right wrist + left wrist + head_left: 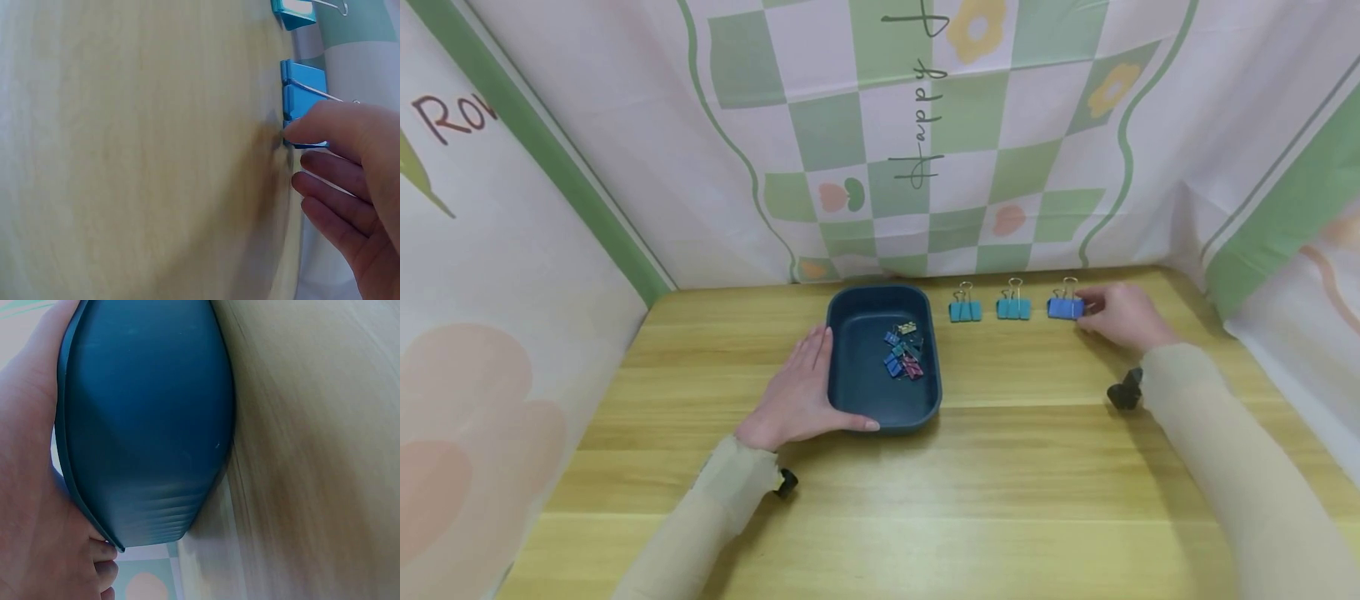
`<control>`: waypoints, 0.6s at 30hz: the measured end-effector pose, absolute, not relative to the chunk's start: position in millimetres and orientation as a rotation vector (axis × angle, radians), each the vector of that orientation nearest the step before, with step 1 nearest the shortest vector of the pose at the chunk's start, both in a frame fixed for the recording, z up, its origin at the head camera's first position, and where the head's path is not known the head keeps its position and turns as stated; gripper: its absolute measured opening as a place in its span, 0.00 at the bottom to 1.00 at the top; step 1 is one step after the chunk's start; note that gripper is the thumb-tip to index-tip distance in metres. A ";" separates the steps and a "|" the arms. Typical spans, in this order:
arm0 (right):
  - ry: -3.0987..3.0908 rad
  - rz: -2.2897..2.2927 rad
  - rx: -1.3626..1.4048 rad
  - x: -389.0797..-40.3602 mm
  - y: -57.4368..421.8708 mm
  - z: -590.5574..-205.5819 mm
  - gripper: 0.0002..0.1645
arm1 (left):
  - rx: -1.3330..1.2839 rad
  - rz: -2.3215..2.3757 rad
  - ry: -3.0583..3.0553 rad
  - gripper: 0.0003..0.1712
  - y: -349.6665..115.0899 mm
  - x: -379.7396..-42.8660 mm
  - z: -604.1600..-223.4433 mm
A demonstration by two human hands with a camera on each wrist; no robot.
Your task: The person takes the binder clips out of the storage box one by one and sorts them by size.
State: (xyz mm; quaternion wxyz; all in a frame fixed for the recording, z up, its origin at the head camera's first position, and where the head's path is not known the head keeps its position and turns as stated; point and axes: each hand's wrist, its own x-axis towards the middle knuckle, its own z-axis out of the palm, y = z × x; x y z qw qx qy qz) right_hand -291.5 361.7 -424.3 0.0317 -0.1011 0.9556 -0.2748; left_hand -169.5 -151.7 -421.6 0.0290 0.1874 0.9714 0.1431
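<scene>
A dark blue tray [883, 417] sits on the table with several small binder clips [904, 350] in it. My left hand [797, 387] rests against its near left corner, fingers straight along the left rim and thumb along the near rim; the left wrist view shows the tray's outer wall [150, 412] close up. At the back right, my right hand [1123, 317] pinches the right end of a large blue binder clip [1064, 309] between thumb and forefinger. That clip [306, 94] stands upright on the table in the right wrist view, its far side partly hidden by the hand.
Two large teal binder clips, one [966, 312] beside the tray and another [1013, 309] nearer the blue one, stand in a row along the back edge of the wooden table [1000, 500]. A patterned cloth [895, 133] hangs behind.
</scene>
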 end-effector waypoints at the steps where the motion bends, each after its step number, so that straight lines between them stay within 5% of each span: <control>1: 2.944 -0.853 -0.303 -290.7 362.1 -423.2 0.37 | 0.577 0.441 2.996 0.90 -151.8 -169.5 -421.7; 18: 3.094 -0.905 -0.413 -257.8 311.5 -344.1 0.45 | 0.597 0.441 3.004 0.90 -152.0 -169.0 -421.4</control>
